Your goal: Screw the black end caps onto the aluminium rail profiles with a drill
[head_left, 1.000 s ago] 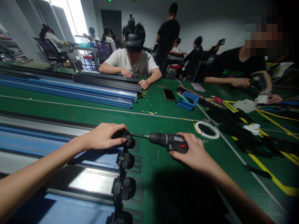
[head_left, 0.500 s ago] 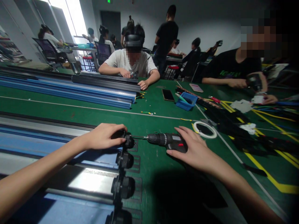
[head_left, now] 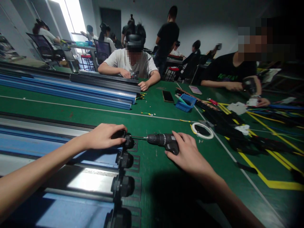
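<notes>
My left hand (head_left: 104,136) grips the black end piece of the farthest blue-and-silver profile, thumb and fingers on either side. A black gland (head_left: 129,141) sticks out just right of my fingertips. My right hand (head_left: 187,150) is wrapped round a black power drill (head_left: 161,139) that lies level. Its long thin bit points left and reaches the end piece by the gland. More profiles (head_left: 90,183) lie side by side nearer me, each with a black gland (head_left: 127,186) at its right end.
Beyond lie more blue profiles (head_left: 95,91), a phone (head_left: 167,96), a blue box (head_left: 185,103) and a white ring (head_left: 202,130). Dark and yellow strips (head_left: 280,184) cover the right side. A person in a white shirt (head_left: 130,61) and one in black (head_left: 228,71) work across the table.
My right hand has shifted so its fingers now cover the back of the drill body. The whole view has moved slightly, while the bit stays at the end piece.
</notes>
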The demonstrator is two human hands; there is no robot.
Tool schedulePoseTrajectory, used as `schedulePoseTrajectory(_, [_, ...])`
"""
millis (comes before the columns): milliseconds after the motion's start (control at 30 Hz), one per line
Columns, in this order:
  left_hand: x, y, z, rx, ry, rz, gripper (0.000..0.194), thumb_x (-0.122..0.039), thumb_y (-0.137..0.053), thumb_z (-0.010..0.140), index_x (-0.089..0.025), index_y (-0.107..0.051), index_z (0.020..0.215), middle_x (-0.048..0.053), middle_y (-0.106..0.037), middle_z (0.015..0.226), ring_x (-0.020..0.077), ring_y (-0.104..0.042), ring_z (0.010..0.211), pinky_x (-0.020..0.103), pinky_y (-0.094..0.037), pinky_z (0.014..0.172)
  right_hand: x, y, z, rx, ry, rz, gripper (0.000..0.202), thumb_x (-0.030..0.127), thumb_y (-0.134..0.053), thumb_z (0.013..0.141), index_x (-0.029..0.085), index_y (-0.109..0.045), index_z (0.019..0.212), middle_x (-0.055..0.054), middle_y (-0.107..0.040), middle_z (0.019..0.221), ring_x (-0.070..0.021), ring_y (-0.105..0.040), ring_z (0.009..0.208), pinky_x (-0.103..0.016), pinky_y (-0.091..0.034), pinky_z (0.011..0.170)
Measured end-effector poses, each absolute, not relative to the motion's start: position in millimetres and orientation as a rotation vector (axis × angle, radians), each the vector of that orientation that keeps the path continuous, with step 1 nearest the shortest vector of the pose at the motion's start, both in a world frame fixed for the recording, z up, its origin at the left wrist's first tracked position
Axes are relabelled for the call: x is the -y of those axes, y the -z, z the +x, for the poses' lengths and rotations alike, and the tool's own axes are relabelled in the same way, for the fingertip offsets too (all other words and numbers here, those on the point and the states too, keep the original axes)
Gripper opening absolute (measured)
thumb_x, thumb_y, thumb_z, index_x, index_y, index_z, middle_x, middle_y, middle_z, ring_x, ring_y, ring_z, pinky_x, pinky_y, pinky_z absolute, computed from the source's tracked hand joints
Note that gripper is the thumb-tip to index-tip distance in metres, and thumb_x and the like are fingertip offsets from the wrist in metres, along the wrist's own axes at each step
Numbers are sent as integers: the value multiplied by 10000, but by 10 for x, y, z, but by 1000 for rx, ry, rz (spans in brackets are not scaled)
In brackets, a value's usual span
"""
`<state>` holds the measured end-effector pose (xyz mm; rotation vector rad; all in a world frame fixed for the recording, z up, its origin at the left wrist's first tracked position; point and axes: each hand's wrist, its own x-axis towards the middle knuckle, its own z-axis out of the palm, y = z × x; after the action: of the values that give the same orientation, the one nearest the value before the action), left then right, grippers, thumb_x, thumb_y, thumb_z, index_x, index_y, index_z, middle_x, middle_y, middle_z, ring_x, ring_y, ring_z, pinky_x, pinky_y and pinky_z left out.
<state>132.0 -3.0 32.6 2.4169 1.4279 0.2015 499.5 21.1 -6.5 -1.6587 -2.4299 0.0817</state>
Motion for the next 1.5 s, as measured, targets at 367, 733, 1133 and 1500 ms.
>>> schedulePoseTrajectory(367, [37, -327, 1321, -1426, -207, 2421, 392, -524, -469, 992, -250, -552, 1260, 52, -698, 1092, 241, -660, 989, 286, -448, 809, -235, 42, 5001, 2376, -167, -1618, 701, 339, -614, 720, 134, -518, 1384, -175, -495, 1352, -368, -434, 1291, -509, -431, 1094])
schedulePoseTrajectory(733, [31, -328, 1313, -1414, -225, 2425, 398, -525, -477, 986, -249, -564, 1258, 50, -703, 1064, 244, -663, 974, 294, -448, 810, -241, 49, 4988, 2370, -161, -1621, 672, 328, -607, 730, 138, -519, 1369, -180, -502, 1338, -374, -449, 1267, -519, -456, 1056])
schedulePoseTrajectory(1133, [33, -328, 1316, -1423, -208, 2423, 394, -520, -475, 992, -252, -553, 1269, 50, -702, 1084, 252, -665, 1007, 306, -458, 846, -264, 40, 4977, 2358, -164, -1604, 675, 329, -608, 708, 135, -538, 1351, -172, -529, 1296, -361, -485, 1240, -490, -427, 1099])
schedulePoseTrajectory(1500, [43, -329, 1312, -1424, -197, 2427, 386, -520, -475, 995, -258, -549, 1268, 42, -702, 1068, 249, -666, 997, 304, -452, 838, -249, 12, 4931, 2355, -181, -1636, 675, 345, -595, 718, 130, -537, 1355, -168, -526, 1315, -365, -472, 1254, -495, -421, 1112])
